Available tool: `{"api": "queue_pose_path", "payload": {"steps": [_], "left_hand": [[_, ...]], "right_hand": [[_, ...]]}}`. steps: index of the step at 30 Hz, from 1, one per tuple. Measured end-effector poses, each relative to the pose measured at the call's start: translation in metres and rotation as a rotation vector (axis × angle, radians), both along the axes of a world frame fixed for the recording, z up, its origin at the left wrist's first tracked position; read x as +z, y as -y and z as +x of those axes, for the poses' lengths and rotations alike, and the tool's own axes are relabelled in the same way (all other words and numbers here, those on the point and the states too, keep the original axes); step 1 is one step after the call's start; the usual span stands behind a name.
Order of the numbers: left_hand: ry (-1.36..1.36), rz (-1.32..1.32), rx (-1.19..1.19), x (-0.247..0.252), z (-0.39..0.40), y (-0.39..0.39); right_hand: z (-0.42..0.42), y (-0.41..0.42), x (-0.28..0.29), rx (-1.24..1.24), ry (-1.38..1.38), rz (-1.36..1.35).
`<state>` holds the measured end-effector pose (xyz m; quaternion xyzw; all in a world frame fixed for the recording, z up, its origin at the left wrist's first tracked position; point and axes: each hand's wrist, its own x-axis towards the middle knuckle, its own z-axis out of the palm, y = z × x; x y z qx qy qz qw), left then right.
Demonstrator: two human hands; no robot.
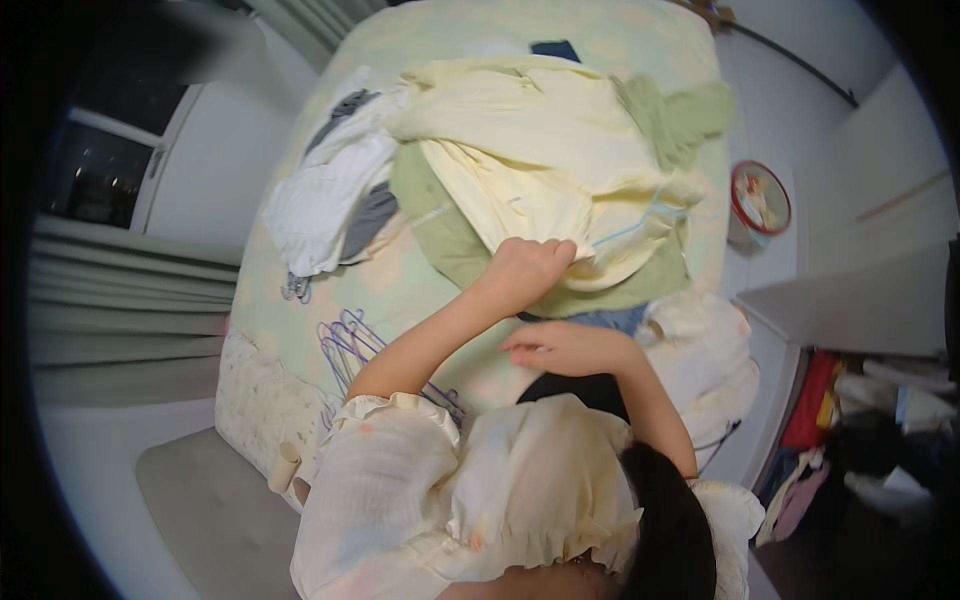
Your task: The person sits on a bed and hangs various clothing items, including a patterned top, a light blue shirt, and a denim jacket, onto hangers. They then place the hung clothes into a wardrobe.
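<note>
My left hand (534,274) grips the near edge of a pale yellow garment (517,109), which lies spread and rumpled on the bed. A light blue hanger (622,231) shows partly at that garment's right side; the rest of it is hidden by cloth. Under the yellow cloth lies a green garment (431,206). My right hand (574,349) is just nearer to my body, holding nothing, its fingers slightly bent and apart. Blue denim-like cloth (619,319) lies just beyond it, and a black item (574,390) is partly hidden below it.
White and grey clothes (322,202) lie at the bed's left, near several purple hangers (349,337). Pale cloth (705,352) is heaped at the right edge. A red-rimmed bin (761,199) stands on the floor. Clothes fill an open storage space (847,420) at the right.
</note>
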<state>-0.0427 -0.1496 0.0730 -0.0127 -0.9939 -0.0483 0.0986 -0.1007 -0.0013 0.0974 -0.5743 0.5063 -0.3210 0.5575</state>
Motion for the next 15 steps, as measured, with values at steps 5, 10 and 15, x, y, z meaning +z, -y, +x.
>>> {"api": "queue_pose_path", "payload": {"steps": [5,10,15], "left_hand": [[0.172,0.047,0.134,-0.078,0.015,-0.055],[0.092,0.077,0.253,-0.065,0.017,-0.078],[0.152,-0.003,0.299,-0.029,0.047,-0.083]], "right_hand": [[-0.038,-0.071,-0.046,-0.884,-0.313,-0.257],[-0.052,-0.066,-0.117,-0.964,-0.992,-0.439],[-0.049,-0.053,-0.104,-0.759,-0.98,-0.626]]}}
